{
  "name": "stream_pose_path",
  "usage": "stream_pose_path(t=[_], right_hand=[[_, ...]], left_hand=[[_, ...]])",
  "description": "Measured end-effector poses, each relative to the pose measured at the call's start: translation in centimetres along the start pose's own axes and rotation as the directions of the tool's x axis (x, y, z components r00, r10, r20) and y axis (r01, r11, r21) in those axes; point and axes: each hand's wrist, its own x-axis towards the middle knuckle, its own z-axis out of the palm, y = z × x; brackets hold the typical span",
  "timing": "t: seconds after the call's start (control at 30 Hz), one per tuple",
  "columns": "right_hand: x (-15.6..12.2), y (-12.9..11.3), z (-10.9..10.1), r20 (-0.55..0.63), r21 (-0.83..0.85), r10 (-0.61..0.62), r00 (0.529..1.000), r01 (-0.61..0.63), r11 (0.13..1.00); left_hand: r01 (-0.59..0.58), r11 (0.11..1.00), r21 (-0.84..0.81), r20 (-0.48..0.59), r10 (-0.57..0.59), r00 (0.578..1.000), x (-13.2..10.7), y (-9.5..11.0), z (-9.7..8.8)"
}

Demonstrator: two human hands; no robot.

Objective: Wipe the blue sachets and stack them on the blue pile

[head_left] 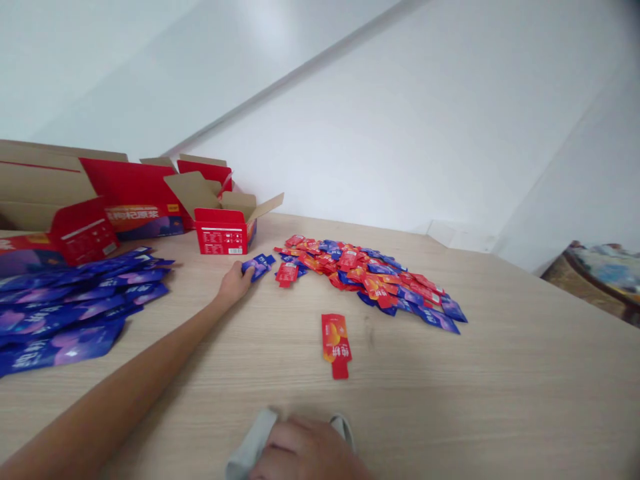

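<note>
My left hand (235,283) reaches far across the wooden table (500,373) and its fingers close on a blue sachet (260,265) at the left end of a heap of red and blue sachets (373,280). My right hand (305,453) rests at the near edge, fingers curled on a pale grey cloth-like thing (250,447); what it is I cannot make out. A single red sachet (337,343) lies alone between my right hand and the heap.
A spread of larger blue packets (70,307) covers the table's left side. Behind them stand open red cardboard boxes (225,223) and a bigger red box (135,200). White walls rise behind. A patterned seat (600,273) shows at right.
</note>
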Motion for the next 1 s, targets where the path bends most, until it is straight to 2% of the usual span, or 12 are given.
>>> stream_pose_path(t=[0.07,0.17,0.3,0.37,0.43,0.53,0.7,0.8,0.83,0.9,0.97,1.0], right_hand=[[-0.2,-0.4,-2.3,-0.033,0.067,0.055,0.998,-0.052,0.996],[-0.4,-0.9,-5.4,-0.103,0.164,0.182,0.978,-0.164,0.973],[-0.5,-0.7,-6.8,-0.254,0.230,0.343,0.904,-0.288,0.930],[-0.5,-0.3,-6.8,-0.313,0.254,0.400,0.861,-0.329,0.909],[-0.5,0.1,-6.7,-0.346,0.271,0.437,0.830,-0.357,0.894],[-0.5,0.2,-6.7,-0.338,0.282,0.457,0.823,-0.374,0.883],[-0.6,0.2,-6.6,-0.308,0.267,0.446,0.840,-0.373,0.888],[-0.7,0.4,-6.3,-0.295,0.260,0.433,0.852,-0.364,0.894],[-0.7,0.4,-6.2,-0.291,0.257,0.429,0.855,-0.362,0.896],[-0.7,0.4,-6.1,-0.283,0.252,0.426,0.859,-0.362,0.898],[-0.7,0.4,-6.1,-0.277,0.252,0.428,0.860,-0.365,0.896],[-0.7,0.3,-6.2,-0.275,0.253,0.429,0.861,-0.366,0.896]], left_hand=[[0.023,0.997,-0.075,0.000,-0.023,1.000,-3.5,-0.9,-2.4],[0.037,0.979,-0.199,0.027,-0.032,0.999,-10.5,-2.3,-6.1],[0.118,0.938,-0.327,0.167,-0.066,0.984,-20.9,-4.0,-10.3],[0.304,0.853,-0.424,0.335,-0.164,0.928,-25.2,-4.8,-11.7],[0.428,0.801,-0.418,0.457,-0.222,0.861,-28.3,-5.1,-12.4],[0.423,0.834,-0.355,0.544,-0.183,0.819,-31.0,-4.7,-12.7],[0.296,0.897,-0.329,0.592,-0.048,0.805,-32.1,-3.0,-13.0],[0.177,0.943,-0.280,0.659,0.055,0.750,-32.7,-2.5,-14.0],[0.082,0.966,-0.245,0.666,0.106,0.738,-33.0,-2.4,-14.4],[-0.208,0.966,-0.152,0.645,0.257,0.720,-33.8,-2.3,-15.2],[-0.533,0.845,-0.044,0.585,0.455,0.672,-34.7,-2.3,-15.8],[-0.667,0.745,0.006,0.561,0.549,0.620,-35.1,-2.3,-16.0]])
